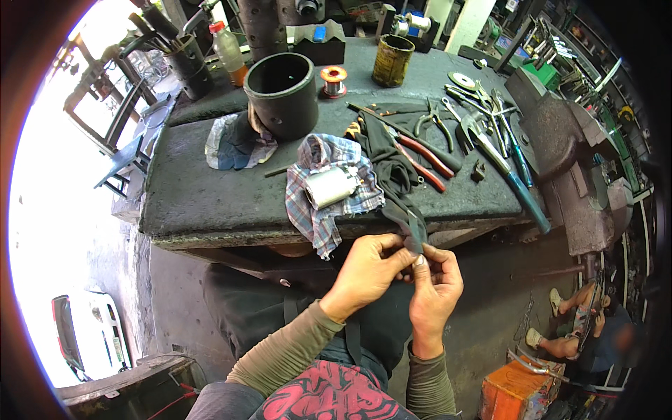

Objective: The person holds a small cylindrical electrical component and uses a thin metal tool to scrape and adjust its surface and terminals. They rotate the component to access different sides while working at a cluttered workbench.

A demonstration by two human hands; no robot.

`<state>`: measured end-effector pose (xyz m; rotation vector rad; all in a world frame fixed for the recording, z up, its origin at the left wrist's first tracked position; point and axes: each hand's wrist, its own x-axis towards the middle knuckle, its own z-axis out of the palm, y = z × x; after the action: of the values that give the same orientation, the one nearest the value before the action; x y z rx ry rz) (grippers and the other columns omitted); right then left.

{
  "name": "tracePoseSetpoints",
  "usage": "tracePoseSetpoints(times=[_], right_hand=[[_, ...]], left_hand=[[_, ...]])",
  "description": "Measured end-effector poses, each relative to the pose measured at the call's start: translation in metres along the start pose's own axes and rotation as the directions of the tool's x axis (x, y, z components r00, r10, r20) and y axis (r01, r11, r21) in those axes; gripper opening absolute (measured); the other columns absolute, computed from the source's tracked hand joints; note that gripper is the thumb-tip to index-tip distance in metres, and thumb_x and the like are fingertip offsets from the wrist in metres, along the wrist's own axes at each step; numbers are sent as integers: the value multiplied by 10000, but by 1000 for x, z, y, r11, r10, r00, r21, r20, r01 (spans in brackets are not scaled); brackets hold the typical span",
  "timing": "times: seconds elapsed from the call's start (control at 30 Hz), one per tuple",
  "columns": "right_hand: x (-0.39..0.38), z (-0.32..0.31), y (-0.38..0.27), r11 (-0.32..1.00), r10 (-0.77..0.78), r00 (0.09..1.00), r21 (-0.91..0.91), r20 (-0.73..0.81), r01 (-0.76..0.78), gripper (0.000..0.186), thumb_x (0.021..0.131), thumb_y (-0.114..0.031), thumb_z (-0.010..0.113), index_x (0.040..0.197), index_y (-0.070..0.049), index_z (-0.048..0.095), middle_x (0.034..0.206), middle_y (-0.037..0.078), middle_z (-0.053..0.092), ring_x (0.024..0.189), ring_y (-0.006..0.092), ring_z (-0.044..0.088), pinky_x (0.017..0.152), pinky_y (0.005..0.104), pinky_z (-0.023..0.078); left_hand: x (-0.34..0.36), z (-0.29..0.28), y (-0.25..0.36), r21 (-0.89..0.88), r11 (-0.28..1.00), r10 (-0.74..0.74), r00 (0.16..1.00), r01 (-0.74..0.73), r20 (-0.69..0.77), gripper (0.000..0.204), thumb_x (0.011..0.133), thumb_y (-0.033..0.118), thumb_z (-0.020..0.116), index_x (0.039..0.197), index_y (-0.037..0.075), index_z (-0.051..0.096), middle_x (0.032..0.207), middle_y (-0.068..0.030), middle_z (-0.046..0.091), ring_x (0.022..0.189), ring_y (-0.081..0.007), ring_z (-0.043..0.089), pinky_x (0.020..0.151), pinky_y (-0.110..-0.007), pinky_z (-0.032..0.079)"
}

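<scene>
Long, dark grey strip of soft cloth (396,176), pinched at its near end

The cloth trails over the front edge of the worn, grey worktop (210,199). The fingers of the bare left hand (369,271) and bare right hand (432,297) are closed in a tight pinch on its end; whether they also hold something small is hidden. Good handling probably means keeping both thumbs close together and the cloth slack, so its bunched part drags no tools.

Its long axis runs away from the person, leaning left; the held end points toward the body. Left of it, a shiny silver metal cylinder (330,187) rests on a blue-and-red plaid rag (306,218); right, red-handled pliers (427,155).
</scene>
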<state>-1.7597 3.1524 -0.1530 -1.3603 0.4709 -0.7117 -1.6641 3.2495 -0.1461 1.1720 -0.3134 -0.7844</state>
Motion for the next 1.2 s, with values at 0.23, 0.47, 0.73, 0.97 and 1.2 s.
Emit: tracePoseSetpoints(times=[0.23,0.47,0.73,0.97,1.2], right_hand=[[-11,2,-9,996,32,999,-85,-29,-34,122,1058,-2,692,1177,27,693,941,13,680,774,59,639,657,215,526],[-47,-21,-31,987,61,995,-142,-75,-71,126,1040,27,680,1165,30,693,898,24,687,729,57,629,628,217,517],[-22,-11,-37,991,-132,983,-20,-128,130,188,1034,-10,739,1203,2,656,948,49,704,817,106,708,716,267,628],[-17,2,-12,976,-214,977,-24,5,214,146,1026,42,729,1171,26,720,1048,90,749,945,149,741,844,271,620],[-45,-92,60,864,-119,986,-502,-120,43,384,1169,-203,520,1376,75,686,1386,250,711,1264,338,696,1091,402,545]], left_hand=[[25,-2,4,83,997,8,989,5,-147,170,1010,146,769,946,-11,774,777,14,687,636,-35,559,559,-224,427],[39,1,23,-3,997,79,964,-82,-253,201,1039,183,765,949,4,780,692,14,622,538,-35,512,492,-222,394],[-5,-2,30,439,895,149,981,-81,-122,294,1081,123,666,1314,-38,743,910,-31,740,739,-70,638,662,-258,559],[-24,-2,28,244,967,90,995,-79,-34,269,1085,191,727,1212,-42,765,995,-33,774,840,-82,677,735,-255,560],[-18,-44,13,-730,664,216,894,159,392,289,1068,366,713,949,114,636,902,-3,582,896,-171,543,820,-343,489]])
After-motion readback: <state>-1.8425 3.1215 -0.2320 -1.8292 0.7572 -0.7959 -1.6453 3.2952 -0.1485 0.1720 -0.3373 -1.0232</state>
